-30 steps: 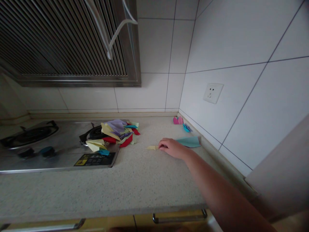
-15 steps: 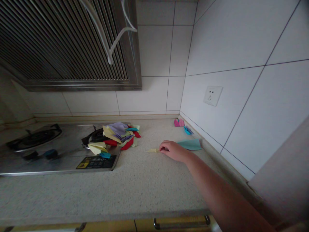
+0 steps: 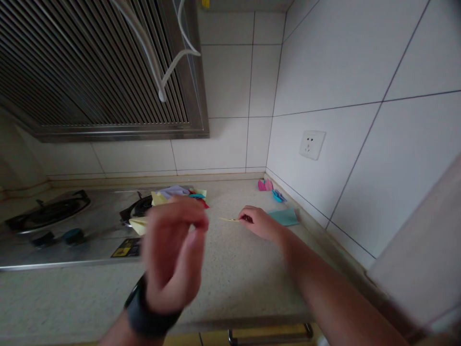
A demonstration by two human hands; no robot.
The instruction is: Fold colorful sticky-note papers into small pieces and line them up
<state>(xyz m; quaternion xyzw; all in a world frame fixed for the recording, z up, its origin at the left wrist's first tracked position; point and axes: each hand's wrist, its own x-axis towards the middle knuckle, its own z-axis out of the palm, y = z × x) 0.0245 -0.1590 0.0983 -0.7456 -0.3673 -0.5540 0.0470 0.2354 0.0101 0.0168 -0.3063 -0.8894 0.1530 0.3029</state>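
My right hand pinches a small piece of pale yellow paper by its right end, close to the countertop. The paper looks thin and nearly edge-on. My left hand, with a dark band on the wrist, is nearer the camera, in front of the folded papers. Its fingers curl towards the thumb, but blur hides whether they meet. Behind my right hand lies a flat light-teal paper. The folded purple paper and a yellow one rest by the right burner, partly covered by my left hand.
Pink folded paper and blue folded paper sit in the counter's back corner. The gas stove takes up the left side. A range hood and a white cable hang above. Tiled walls bound the counter behind and right.
My left hand has come into view from below, now in front of part of the folded papers. My right hand keeps its pinch; the yellow paper now appears thinner, more edge-on. The view has shifted slightly.
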